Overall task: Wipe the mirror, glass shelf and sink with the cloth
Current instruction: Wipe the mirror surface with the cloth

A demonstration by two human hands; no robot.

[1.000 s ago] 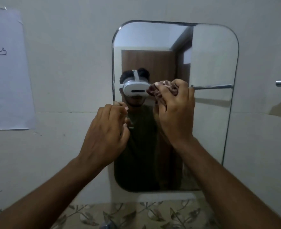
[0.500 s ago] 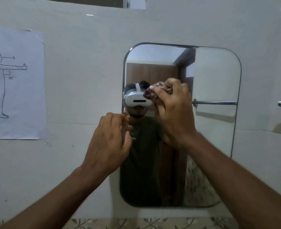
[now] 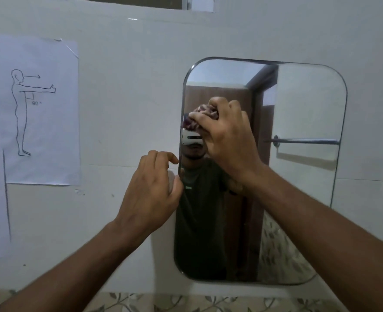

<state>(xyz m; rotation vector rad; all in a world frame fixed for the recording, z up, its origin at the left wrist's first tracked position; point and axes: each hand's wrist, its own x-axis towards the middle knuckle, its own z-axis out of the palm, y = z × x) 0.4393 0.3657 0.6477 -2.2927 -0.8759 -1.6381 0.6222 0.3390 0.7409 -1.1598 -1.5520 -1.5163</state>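
A rounded rectangular frameless wall mirror (image 3: pixel 298 176) is hanging on a pale tiled wall (image 3: pixel 129 97). The right hand (image 3: pixel 227 140) is gripping a bunched dark red patterned cloth (image 3: pixel 200 119), fingers curled around it, and is pressing it against the upper left part of the mirror, close to its left edge. The left hand (image 3: pixel 150 194) is sitting at the mirror's left edge, lower than the cloth, with fingers loosely bent and holding nothing; its fingertips are reaching the rim, though whether they are touching the glass is unclear. Both bare forearms are rising toward the mirror from below. The mirror is reflecting a person in a dark green shirt, a brown door and a chrome towel bar (image 3: pixel 305 141). Well to the left of the mirror, a white paper sheet with a line drawing of a standing figure holding one arm out (image 3: pixel 41 109) is taped to the wall. Below the mirror, a band of leaf-patterned tiles (image 3: pixel 186 302) is showing.
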